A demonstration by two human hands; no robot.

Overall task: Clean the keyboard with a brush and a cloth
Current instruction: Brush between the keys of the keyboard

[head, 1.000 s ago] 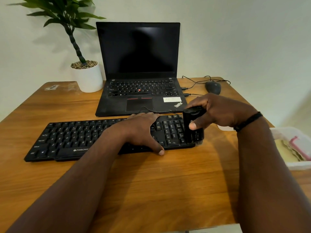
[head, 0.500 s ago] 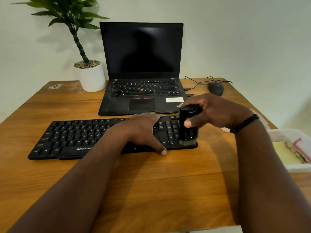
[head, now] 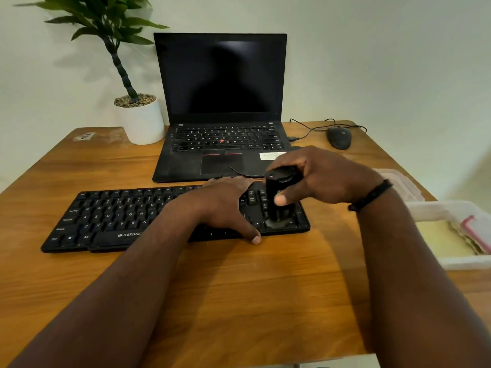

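Keyboard [head: 127,221] lies on wooden desk [head: 239,288] in front of laptop [head: 220,115], long axis left-right. Brush [head: 279,200] stands upright on the numpad end, bristles down, gripped by right hand [head: 326,179], fingers curled round it. Left hand [head: 225,205] lies flat on the keys, fingers relaxed, steadying. Risk: hard sweep could shove the keyboard into the laptop or flick dust onto it

Both forearms bare, no sleeves in view. Left hand [head: 225,205]: no rings, no watch, nothing on the wrist. Right hand [head: 326,176]: thin black wristband [head: 372,194], plain, no visible markings, sits snug just behind the wrist joint. Fingernails short, unpainted on both thumbs.
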